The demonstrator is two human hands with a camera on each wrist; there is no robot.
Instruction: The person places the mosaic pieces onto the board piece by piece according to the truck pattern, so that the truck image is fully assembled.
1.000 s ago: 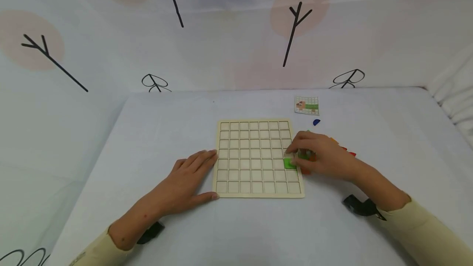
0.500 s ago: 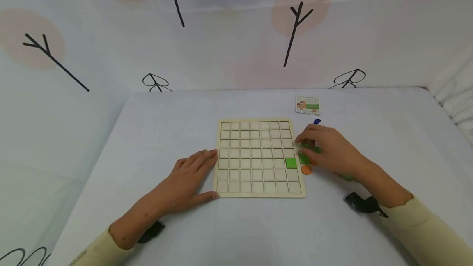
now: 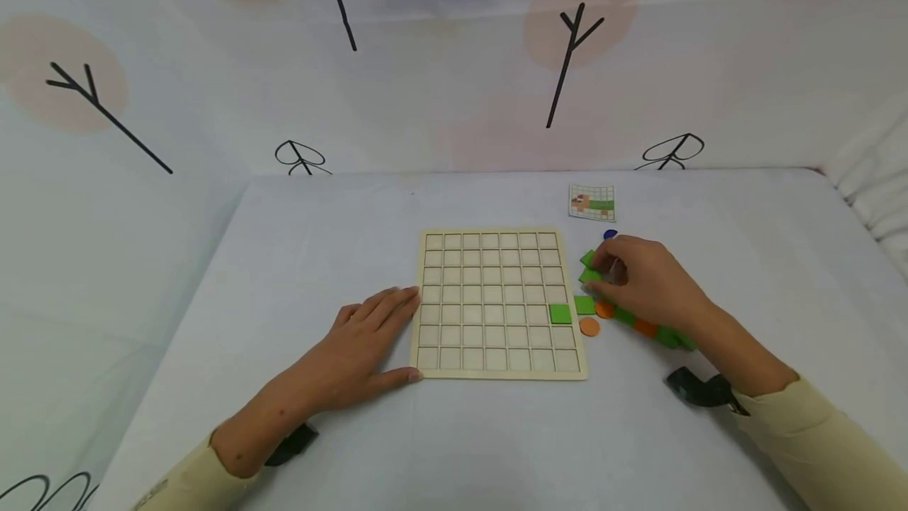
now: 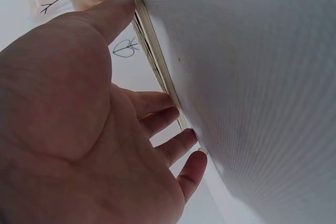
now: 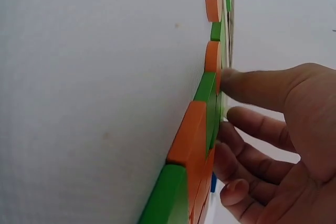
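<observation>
A pale board of square cells (image 3: 500, 369) lies flat, with one green square (image 3: 560, 314) in its rightmost column. My left hand (image 3: 355, 353) rests at the board's left edge, fingers fairly straight; the left wrist view shows that hand (image 4: 105, 114) touching the board's side (image 4: 157, 56). Over a pile of pieces to the right of the board is my right hand (image 3: 653, 282), fingers bent near green pieces (image 3: 589, 276). In the right wrist view the thumb and fingers of this hand (image 5: 283, 129) are apart beside the pieces; whether they touch one is unclear.
Just right of the board lie another green square (image 3: 585, 305) and orange discs (image 3: 589, 327). Green and orange pieces (image 3: 645, 327) extend under my right hand. A blue piece (image 3: 610, 234) and a small picture card (image 3: 592, 203) lie farther back. Printed cloth (image 3: 454, 61) hangs behind.
My right hand has moved off the board's green square, rightward and slightly back over the loose pieces, uncovering several of them. My left hand has stayed in place.
</observation>
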